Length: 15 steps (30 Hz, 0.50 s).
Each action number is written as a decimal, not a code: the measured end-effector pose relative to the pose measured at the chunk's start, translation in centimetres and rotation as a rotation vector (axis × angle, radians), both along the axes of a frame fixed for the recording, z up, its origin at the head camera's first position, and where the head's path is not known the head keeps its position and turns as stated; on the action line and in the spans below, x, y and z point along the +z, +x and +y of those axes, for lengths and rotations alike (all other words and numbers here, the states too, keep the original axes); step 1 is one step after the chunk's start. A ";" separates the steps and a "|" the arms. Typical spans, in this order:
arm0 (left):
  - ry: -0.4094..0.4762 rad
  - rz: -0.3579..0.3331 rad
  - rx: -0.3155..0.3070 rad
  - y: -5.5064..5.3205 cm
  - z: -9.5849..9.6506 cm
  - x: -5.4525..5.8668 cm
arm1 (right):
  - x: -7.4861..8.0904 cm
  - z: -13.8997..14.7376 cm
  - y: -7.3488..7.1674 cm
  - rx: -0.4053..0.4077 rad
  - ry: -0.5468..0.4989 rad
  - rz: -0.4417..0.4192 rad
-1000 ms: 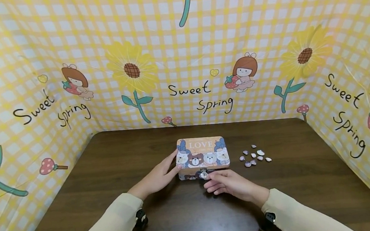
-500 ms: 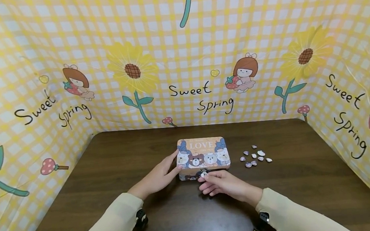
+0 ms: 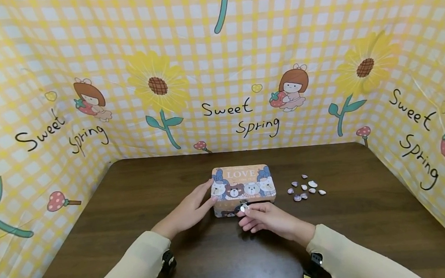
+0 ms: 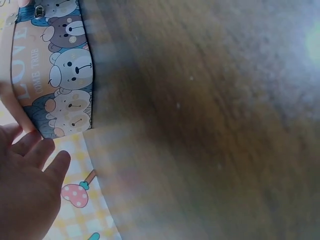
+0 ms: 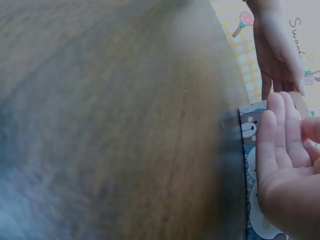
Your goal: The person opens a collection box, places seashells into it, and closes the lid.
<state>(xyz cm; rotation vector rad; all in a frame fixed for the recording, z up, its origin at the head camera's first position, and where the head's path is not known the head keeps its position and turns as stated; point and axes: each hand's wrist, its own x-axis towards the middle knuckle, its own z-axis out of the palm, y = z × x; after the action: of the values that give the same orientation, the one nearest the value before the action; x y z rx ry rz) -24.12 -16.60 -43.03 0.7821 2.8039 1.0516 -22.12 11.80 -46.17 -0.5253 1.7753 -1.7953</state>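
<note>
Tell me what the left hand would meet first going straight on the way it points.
The left hand would likely meet the LOVE box first: its fingertips appear right at the box's left side, though exact contact is unclear.

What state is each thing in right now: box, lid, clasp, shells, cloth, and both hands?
Tin box: flat on the table.
Lid: down.
Clasp: partly covered by fingers; cannot tell whether fastened.
Shells: loose, scattered right of the box.
Patterned cloth: hung behind and along both sides.
Left hand: touching the box's left end.
Right hand: pinching the clasp.
</note>
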 end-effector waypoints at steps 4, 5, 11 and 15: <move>0.002 0.005 0.002 0.0 0.0 0.2 | 0.3 0.0 -0.2 -0.002 0.004 0.015; 0.000 0.008 0.003 0.0 0.0 0.3 | 0.4 0.0 -0.2 -0.003 0.005 0.016; 0.024 0.034 0.020 -0.2 -0.1 0.3 | 1.2 -0.1 -0.4 -0.008 0.006 0.034; 0.036 0.051 0.038 -0.4 0.0 0.4 | 1.7 0.0 -0.6 -0.001 0.008 0.056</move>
<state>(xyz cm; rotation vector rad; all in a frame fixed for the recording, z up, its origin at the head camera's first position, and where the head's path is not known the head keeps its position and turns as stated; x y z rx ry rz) -24.52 -16.57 -42.59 0.7729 2.8603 1.1071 -22.74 11.80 -44.43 -0.5765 1.8197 -1.7903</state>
